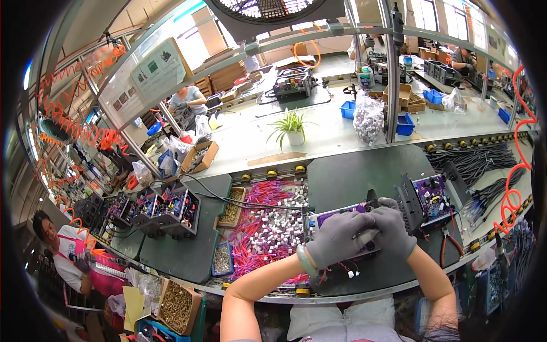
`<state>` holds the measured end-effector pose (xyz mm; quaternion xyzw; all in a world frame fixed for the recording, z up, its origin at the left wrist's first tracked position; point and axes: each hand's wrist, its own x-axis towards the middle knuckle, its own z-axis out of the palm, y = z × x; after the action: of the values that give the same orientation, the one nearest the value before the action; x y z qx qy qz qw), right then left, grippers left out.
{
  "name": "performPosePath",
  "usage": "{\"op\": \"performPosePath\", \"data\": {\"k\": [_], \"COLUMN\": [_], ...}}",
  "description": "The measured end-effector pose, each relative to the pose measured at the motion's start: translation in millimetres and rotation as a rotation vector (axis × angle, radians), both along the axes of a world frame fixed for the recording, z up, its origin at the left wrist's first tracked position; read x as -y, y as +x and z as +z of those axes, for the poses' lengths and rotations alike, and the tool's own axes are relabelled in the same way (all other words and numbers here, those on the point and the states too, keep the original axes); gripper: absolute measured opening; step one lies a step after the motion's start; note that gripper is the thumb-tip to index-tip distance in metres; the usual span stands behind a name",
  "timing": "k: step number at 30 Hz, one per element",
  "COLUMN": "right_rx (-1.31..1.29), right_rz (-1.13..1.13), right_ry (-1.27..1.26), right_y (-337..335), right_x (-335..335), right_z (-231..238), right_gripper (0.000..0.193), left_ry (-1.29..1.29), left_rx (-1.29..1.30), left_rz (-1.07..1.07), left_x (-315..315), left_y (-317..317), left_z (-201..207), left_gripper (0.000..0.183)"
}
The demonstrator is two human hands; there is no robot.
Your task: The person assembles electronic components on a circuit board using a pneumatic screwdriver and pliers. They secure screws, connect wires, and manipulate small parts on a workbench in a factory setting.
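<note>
My left hand (pixel 341 238), in a grey glove, reaches over an open device with a purple circuit board (pixel 327 218) on the dark green work mat (pixel 353 171). Close against it is my right hand (pixel 395 232), also gloved, its fingers bent. The fingertips of both hands come together above the device, and whatever they pinch is hidden. Thin wires with white connectors (pixel 350 273) hang out below my hands. To the right stands a second open device (pixel 431 196) with a purple board, and beside it lie red-handled pliers (pixel 451 247).
Left of the mat spreads a heap of pink wires with white connectors (pixel 273 228), beside boxes of small parts (pixel 223 259). Several open devices (pixel 171 211) stand farther left. Black cables (pixel 478 162) lie at right, near an orange coiled hose (pixel 510 211). A co-worker (pixel 71 256) is at left.
</note>
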<state>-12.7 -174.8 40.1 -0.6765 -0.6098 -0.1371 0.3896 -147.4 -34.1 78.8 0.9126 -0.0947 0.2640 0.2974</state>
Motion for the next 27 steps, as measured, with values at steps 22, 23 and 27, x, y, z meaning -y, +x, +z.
{"op": "performPosePath", "data": {"k": [22,23,27], "right_rx": [-0.193,-0.243,-0.334], "right_rz": [-0.058,-0.040,0.037], "right_ry": [0.247,0.282,0.339], "right_y": [-18,-16,-10], "right_x": [-3,1,-1], "right_z": [-18,-19,-25], "right_gripper": [0.009,0.009,0.008], "left_ry": [-0.882,-1.057,-1.141], "left_rx": [-0.859,-0.995,-1.091], "left_rz": [-0.043,-0.106,-0.192], "left_x": [-25,-21,-20], "left_y": [22,24,20], "left_z": [-17,-11,-4], "left_gripper": [0.039,0.043,0.046]}}
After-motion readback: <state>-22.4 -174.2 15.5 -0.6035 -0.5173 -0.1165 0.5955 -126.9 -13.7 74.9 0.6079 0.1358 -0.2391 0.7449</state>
